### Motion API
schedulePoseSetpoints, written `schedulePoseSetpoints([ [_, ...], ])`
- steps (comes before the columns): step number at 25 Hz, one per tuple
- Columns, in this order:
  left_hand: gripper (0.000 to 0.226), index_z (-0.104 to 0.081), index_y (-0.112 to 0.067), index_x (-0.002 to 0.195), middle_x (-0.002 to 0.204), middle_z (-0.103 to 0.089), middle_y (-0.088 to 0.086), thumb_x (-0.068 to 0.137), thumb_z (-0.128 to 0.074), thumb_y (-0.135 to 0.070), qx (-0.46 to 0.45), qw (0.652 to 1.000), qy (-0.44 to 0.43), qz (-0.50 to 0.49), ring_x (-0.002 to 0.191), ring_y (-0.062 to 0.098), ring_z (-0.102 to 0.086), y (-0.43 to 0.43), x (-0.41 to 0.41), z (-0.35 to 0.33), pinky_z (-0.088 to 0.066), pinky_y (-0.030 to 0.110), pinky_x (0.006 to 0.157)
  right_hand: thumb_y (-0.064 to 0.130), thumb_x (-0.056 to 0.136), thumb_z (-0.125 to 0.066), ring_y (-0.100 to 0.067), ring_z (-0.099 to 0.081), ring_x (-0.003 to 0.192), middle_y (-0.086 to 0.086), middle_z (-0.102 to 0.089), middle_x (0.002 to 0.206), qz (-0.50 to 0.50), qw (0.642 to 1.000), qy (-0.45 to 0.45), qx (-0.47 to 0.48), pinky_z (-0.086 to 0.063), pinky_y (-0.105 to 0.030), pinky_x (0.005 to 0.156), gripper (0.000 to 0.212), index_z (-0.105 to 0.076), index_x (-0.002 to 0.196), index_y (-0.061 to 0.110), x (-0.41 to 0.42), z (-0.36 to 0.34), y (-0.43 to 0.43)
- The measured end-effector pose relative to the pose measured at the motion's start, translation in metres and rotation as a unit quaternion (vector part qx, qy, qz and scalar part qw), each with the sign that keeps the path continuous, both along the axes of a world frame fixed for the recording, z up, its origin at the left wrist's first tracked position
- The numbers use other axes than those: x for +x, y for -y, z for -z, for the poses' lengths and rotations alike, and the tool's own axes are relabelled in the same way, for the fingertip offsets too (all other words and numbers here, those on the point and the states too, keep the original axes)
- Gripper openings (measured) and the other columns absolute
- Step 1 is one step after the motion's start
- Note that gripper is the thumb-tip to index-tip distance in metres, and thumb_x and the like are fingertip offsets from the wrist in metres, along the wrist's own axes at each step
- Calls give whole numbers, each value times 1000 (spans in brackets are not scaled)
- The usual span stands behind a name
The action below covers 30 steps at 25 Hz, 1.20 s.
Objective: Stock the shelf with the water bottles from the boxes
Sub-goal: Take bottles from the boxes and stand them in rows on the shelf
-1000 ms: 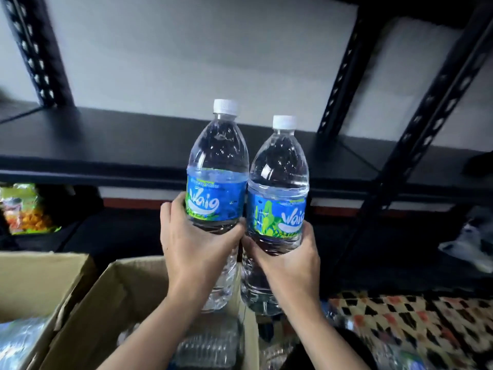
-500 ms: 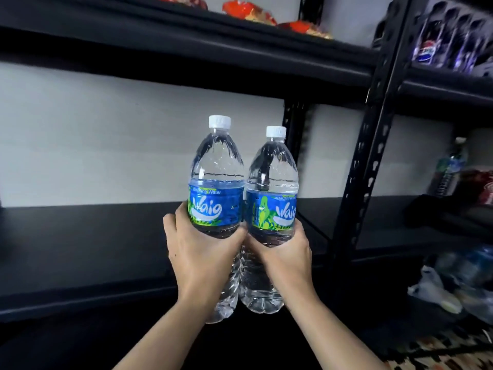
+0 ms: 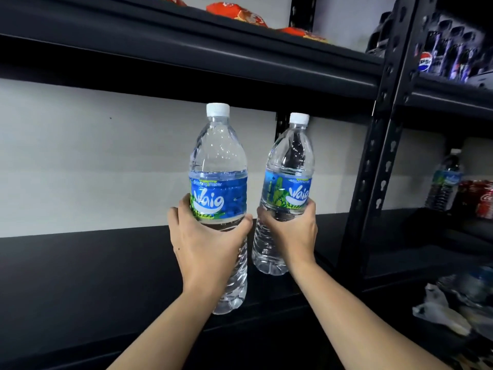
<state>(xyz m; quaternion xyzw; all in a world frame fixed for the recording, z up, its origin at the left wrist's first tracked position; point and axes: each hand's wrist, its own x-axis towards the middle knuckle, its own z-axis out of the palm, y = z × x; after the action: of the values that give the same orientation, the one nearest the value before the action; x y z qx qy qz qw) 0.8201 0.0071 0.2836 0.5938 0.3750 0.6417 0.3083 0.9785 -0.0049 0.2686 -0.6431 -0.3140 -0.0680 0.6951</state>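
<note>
Two clear water bottles with white caps and blue labels are held up in front of a black metal shelf (image 3: 80, 263). My left hand (image 3: 205, 241) grips the left bottle (image 3: 218, 161) around its middle, just below the label. My right hand (image 3: 290, 231) grips the right bottle (image 3: 290, 161), which tilts slightly to the left at its base and hangs above the shelf board. The two bottles stand a little apart. The boxes are out of view.
An upper shelf (image 3: 186, 49) runs overhead with orange snack packs (image 3: 240, 14). A black upright post (image 3: 378, 145) divides the bays. The right bay holds a water bottle (image 3: 445, 180), red cans (image 3: 480, 198) and dark soda bottles (image 3: 448, 54).
Both hands have carried the bottles up from the boxes toward the shelf. The bottles, pressed together before, have drawn apart, the right one moving further over the shelf board.
</note>
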Motion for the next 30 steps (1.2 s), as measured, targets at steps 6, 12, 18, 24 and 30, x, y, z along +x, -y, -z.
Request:
schedulePoseSetpoints([
  [6, 81, -53, -20, 125, 107, -46, -6, 56, -91, -41, 22, 1000, -13, -4, 83, -3, -37, -17, 1, 4, -32, 14, 83, 41, 56, -90, -21, -59, 107, -2, -61, 112, 19, 999, 31, -40, -51, -41, 92, 84, -47, 124, 16, 25, 28, -25],
  [12, 83, -52, -21, 125, 107, -45, -10, 55, -91, -43, 24, 1000, -11, -3, 91, -23, -41, -18, 1, 15, -32, 3, 73, 46, 59, -89, -16, -54, 118, 0, -55, 126, -9, 998, 45, -41, -48, -38, 99, 96, -42, 138, 19, 26, 45, -26],
  [18, 83, -52, -22, 125, 107, -44, -10, 55, -91, -42, 24, 1000, -8, 1, 92, -23, -41, -20, 0, 19, -34, 15, 84, 39, 61, -89, -11, -50, 120, 7, -49, 131, -76, 986, 12, -146, -43, -32, 98, 103, -30, 146, 29, 21, 74, 1],
  [24, 79, -54, -22, 120, 104, -43, -10, 54, -91, -41, 13, 1000, -8, -1, 89, -24, -41, -29, 3, 28, -30, -7, 71, 52, 56, -81, -9, -64, 95, 11, -65, 105, -27, 974, 7, -224, -52, -28, 81, 66, -58, 114, 30, 29, 86, -16],
  [30, 78, -55, -22, 119, 104, -45, -12, 53, -90, -43, 31, 999, -4, -7, 99, 5, -48, -44, 5, 26, -36, 20, 87, 58, 46, -72, -6, -67, 86, 9, -66, 105, -42, 966, -5, -256, -54, -23, 74, 68, -64, 107, 30, 62, 87, -99],
])
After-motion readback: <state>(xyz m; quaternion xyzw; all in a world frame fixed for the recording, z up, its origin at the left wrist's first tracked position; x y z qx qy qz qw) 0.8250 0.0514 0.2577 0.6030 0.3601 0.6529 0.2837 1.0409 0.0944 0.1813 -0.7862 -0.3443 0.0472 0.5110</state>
